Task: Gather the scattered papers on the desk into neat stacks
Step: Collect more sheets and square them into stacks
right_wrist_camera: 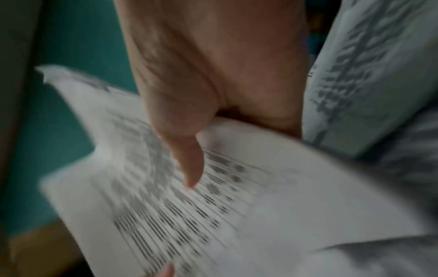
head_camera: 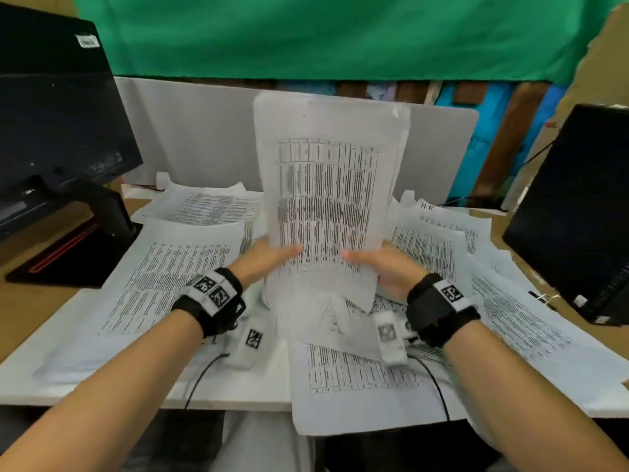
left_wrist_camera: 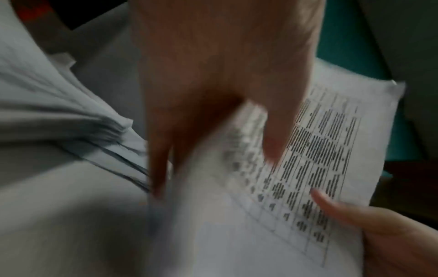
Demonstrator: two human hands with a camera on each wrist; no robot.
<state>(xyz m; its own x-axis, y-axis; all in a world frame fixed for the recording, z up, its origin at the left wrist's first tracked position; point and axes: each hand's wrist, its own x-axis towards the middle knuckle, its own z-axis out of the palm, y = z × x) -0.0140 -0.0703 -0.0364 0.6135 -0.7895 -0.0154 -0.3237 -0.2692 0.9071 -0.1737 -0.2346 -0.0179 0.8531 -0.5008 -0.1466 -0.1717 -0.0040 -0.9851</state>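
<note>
A bundle of printed sheets (head_camera: 326, 185) with a table on its front stands nearly upright above the middle of the desk. My left hand (head_camera: 269, 262) grips its lower left edge, thumb on the front. My right hand (head_camera: 381, 267) grips its lower right edge the same way. The left wrist view shows the held sheets (left_wrist_camera: 320, 150) with my thumb across the print; the right wrist view shows the bundle (right_wrist_camera: 189, 187) under my right thumb. More printed papers lie scattered: a pile on the left (head_camera: 163, 277), one on the right (head_camera: 517, 308), one sheet near the front edge (head_camera: 360, 386).
A black monitor (head_camera: 58, 107) on a stand sits at the left, another dark monitor (head_camera: 575, 212) at the right. A grey partition (head_camera: 190, 137) runs behind the desk, with green cloth above it. Bare wooden desk (head_camera: 30, 301) shows at the left.
</note>
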